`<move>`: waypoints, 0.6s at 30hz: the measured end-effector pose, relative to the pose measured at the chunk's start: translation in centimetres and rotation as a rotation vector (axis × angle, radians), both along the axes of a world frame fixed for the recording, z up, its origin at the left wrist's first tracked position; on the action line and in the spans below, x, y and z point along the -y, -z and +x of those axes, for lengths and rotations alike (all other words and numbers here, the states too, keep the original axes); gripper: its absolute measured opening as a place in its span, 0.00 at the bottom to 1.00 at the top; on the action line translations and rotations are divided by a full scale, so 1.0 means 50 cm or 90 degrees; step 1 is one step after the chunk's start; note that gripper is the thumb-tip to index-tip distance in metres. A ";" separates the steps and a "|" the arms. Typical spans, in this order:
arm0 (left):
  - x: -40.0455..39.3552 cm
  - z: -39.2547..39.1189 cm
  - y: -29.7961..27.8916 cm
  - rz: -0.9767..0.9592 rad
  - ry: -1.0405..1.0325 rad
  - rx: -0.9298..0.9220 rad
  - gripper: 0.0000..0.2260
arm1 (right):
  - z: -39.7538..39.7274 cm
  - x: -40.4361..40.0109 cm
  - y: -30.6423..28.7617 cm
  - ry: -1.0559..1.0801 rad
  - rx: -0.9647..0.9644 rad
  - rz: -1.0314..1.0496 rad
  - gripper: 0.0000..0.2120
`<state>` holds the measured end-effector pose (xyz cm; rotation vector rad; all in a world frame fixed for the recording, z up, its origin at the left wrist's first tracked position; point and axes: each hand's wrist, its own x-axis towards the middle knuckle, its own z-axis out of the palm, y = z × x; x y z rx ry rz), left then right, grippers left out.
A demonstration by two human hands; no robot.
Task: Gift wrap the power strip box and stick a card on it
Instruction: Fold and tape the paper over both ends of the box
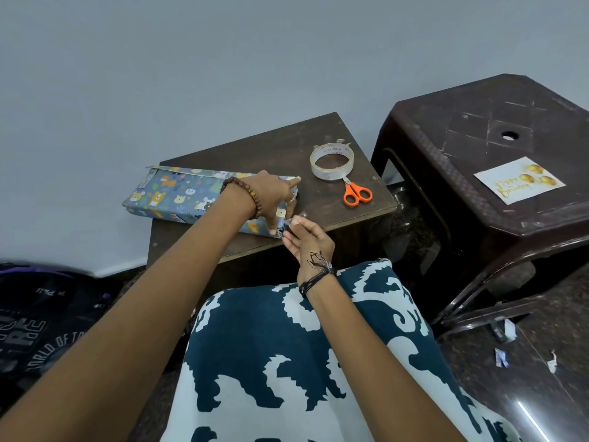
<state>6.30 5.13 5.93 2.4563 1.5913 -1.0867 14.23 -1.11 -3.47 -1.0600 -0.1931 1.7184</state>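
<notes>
Navy-and-white patterned fabric point(302, 362) covers the person's lap, nearest the camera. Just beyond it, the right hand point(307, 239) pinches a small piece of clear tape point(294, 218) at the near end of the long box in blue animal-print wrapping paper point(178, 194), likely to seal the end fold. The left hand point(274, 194) presses on that end, fingers spread and mostly straight, apparently pinning the flaps flat; its grip clasps nothing. The box lies on the dark brown wooden counter point(322, 202). Farther on, orange-handled scissors point(355, 193) and a roll of clear tape point(331, 161) sit within reach. The white "Happy Birthday" card point(519, 180) waits on the dark brown plastic stool point(478, 138), not yet stuck on. No containers are open to view.
</notes>
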 end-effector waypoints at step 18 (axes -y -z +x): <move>0.001 -0.011 0.007 0.022 0.006 0.015 0.31 | -0.019 -0.010 0.009 -0.040 0.167 -0.020 0.13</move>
